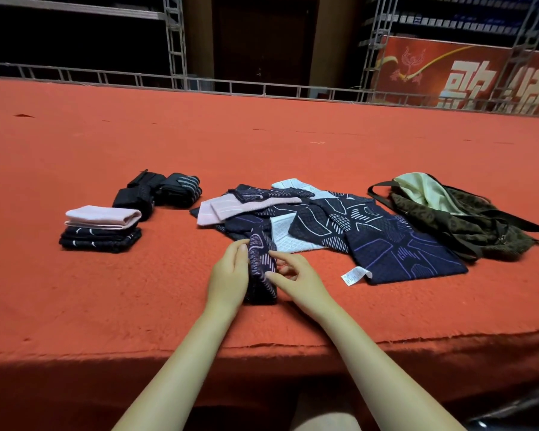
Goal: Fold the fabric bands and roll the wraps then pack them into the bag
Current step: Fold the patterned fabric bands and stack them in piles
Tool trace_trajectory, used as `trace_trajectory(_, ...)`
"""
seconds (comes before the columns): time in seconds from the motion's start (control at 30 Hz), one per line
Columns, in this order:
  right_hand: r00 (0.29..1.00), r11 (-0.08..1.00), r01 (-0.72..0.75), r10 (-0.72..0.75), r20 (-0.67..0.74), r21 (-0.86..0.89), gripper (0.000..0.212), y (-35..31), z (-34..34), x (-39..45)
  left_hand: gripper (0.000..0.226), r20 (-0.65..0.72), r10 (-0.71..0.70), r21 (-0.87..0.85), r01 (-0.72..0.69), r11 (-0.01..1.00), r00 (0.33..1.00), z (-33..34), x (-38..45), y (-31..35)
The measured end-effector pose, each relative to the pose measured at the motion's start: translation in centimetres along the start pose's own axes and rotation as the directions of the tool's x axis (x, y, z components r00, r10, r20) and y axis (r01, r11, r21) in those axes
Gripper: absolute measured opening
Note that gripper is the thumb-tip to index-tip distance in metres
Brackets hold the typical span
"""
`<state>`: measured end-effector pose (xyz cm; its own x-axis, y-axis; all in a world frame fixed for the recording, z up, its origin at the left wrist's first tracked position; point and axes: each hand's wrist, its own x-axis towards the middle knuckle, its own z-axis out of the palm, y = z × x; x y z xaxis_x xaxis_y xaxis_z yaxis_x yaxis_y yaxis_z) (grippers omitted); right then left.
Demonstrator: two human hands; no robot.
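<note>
A dark navy fabric band with pale lilac stripes (262, 269) stands folded on edge between my hands near the table's front. My left hand (229, 275) holds its left side, fingers along the fabric. My right hand (296, 275) pinches its right side with thumb and forefinger. Behind lies a loose heap of navy, white and pink bands (318, 222). A stack of folded bands (101, 228), pink on top, sits at the left. Black rolled wraps (159, 189) lie behind that stack. The olive patterned bag (467, 219) lies open at the right.
The red carpet-like cloth (137, 306) covers the whole table and hangs over the front edge. A metal railing (262, 88) runs along the far edge, with a red banner (464, 76) behind it at the right.
</note>
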<state>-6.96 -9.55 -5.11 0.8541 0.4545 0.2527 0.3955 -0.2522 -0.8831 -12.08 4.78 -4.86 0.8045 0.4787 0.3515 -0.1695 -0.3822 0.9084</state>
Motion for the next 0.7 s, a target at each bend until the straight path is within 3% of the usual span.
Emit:
trace_trajectory(0.13,0.997,0.972,-0.045,0.057,0.046,-0.229,0.067,-0.2,0.7,0.6,0.038,-0.136,-0.159,-0.010,0.159,0.987,0.978,-1.8,0.7,-1.4)
trace_trajectory(0.2,0.996,0.964,-0.065,0.079,0.043,-0.258,0.075,-0.5,1.0,0.9,0.035,-0.126,-0.163,0.154,0.182,0.971,0.978,-2.1,1.1,-2.1)
trace_trajectory(0.27,0.994,0.970,-0.095,0.103,0.024,-0.225,0.072,-0.8,1.2,1.0,0.037,-0.084,-0.111,0.334,0.133,0.933,0.990,-1.8,1.2,-2.5)
trace_trajectory(0.37,0.994,0.971,-0.112,0.111,-0.016,-0.209,0.062,-0.7,1.5,0.7,0.037,-0.092,-0.104,0.381,0.131,0.915,0.990,-1.4,1.1,-2.6)
trace_trajectory(0.57,0.989,0.987,-0.146,0.146,-0.008,-0.061,0.069,-0.3,1.5,0.5,0.037,-0.101,-0.082,0.357,0.113,0.927,0.992,-1.5,1.1,-2.7)
trace_trajectory(0.7,0.983,0.945,-0.176,0.182,0.005,0.275,0.054,-0.7,1.0,0.2,0.040,-0.054,-0.061,0.323,0.075,0.943,0.997,-1.3,1.1,-2.5)
